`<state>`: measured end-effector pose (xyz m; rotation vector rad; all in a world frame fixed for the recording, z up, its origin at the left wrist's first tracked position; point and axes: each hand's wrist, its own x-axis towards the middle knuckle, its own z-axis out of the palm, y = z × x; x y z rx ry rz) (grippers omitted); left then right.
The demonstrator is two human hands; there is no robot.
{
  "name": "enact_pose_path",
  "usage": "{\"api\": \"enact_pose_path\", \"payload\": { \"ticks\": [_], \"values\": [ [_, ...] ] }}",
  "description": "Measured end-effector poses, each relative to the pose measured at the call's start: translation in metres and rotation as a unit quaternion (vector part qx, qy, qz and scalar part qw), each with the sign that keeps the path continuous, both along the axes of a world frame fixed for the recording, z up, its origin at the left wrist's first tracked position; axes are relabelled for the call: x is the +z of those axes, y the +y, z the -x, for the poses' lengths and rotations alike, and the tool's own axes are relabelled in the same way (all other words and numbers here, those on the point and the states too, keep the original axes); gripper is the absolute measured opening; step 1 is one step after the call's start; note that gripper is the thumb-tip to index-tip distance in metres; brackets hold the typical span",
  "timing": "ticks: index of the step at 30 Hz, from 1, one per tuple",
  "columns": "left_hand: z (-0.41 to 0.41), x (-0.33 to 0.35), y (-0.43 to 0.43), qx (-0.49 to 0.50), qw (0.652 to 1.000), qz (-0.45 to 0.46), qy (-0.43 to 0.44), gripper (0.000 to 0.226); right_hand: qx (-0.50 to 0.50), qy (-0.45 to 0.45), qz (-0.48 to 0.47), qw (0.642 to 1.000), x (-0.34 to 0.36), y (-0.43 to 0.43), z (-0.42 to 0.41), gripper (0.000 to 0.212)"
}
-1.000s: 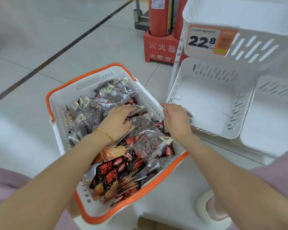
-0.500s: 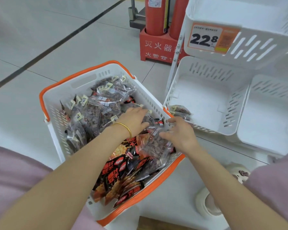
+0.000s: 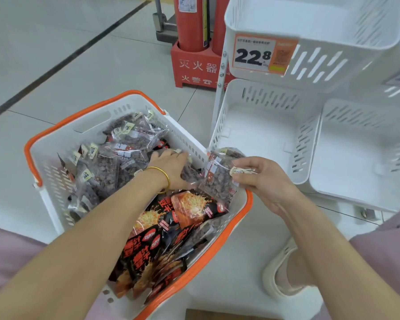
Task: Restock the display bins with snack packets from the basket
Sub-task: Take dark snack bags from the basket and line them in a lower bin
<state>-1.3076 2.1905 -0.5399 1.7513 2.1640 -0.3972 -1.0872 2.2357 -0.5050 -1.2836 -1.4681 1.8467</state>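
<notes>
A white basket (image 3: 56,158) with an orange rim stands on the tiled floor (image 3: 56,54), filling the view from the centre out toward 7 o'clock. Its 11 o'clock half is piled with dark-snack packets (image 3: 125,144) in clear film. The end toward 5 o'clock holds red-and-black packets (image 3: 148,239) printed with flame-coloured pictures. The left hand (image 3: 171,168), with a gold bangle (image 3: 163,175) on the wrist, reaches in palm down. Its fingers lie over the clear film near the basket's 2 o'clock wall; whether they have closed on anything there I cannot tell. The right hand (image 3: 263,179) pinches a clear packet (image 3: 217,179) of the same dark snack by its top edge, thumb and fingers curled at the small yellow label. It holds this packet upright above the basket's 3 o'clock corner, just beside the front rim of the lower display bin (image 3: 270,98). That white slotted bin sits at 2 o'clock from the basket. A second lower bin (image 3: 356,158) stands next to it at 3 o'clock, and an upper bin (image 3: 310,19) is stacked over them at 1 o'clock. On the front of the upper bin is an orange price tag (image 3: 263,53) reading 22.8. At 12 o'clock, behind the rack, two red fire extinguishers (image 3: 189,21) stand in a red stand (image 3: 194,68) with white characters. A white shoe (image 3: 280,273) shows at 4 o'clock on the floor, and pink cloth (image 3: 383,257) covers the knees at the lower corners of the view.
</notes>
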Motion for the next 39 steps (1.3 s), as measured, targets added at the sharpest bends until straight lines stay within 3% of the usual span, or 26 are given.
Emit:
{"api": "enact_pose_path", "payload": {
  "ticks": [6,11,17,21,24,26,32,35,39],
  "values": [
    [-0.001,-0.004,-0.001,-0.003,1.0,0.016,-0.014,0.107,-0.038,0.043,0.048,0.997,0.001,0.004,-0.004,0.017],
    [0.001,-0.006,-0.002,-0.004,0.998,0.039,-0.039,0.102,-0.063,0.036,0.041,0.997,-0.001,0.001,-0.002,0.014],
    [-0.005,-0.006,-0.013,0.025,0.992,-0.068,-0.105,0.11,-0.09,0.02,0.02,0.995,0.001,0.002,0.002,0.022],
    [-0.01,-0.003,-0.022,0.017,0.982,-0.118,-0.143,0.113,-0.144,0.048,0.029,0.988,0.001,0.001,0.008,0.016],
    [-0.011,0.004,-0.025,0.018,0.968,-0.173,-0.182,0.105,-0.219,0.073,-0.004,0.973,0.005,0.003,0.01,0.005],
    [-0.012,0.01,-0.026,0.023,0.954,-0.195,-0.226,0.093,-0.243,0.043,-0.06,0.967,0.006,0.005,0.01,0.01],
    [-0.028,0.039,-0.026,0.044,0.908,-0.235,-0.344,0.05,-0.178,0.013,-0.139,0.974,0.007,0.006,0.013,0.014],
    [-0.039,0.055,-0.022,0.05,0.868,-0.282,-0.406,0.051,-0.123,0.011,-0.139,0.983,0.008,0.006,0.015,0.01],
    [-0.047,0.069,-0.016,0.015,0.875,-0.305,-0.376,0.066,-0.104,0.032,-0.118,0.987,0.014,0.009,0.014,0.016]
  ]
}}
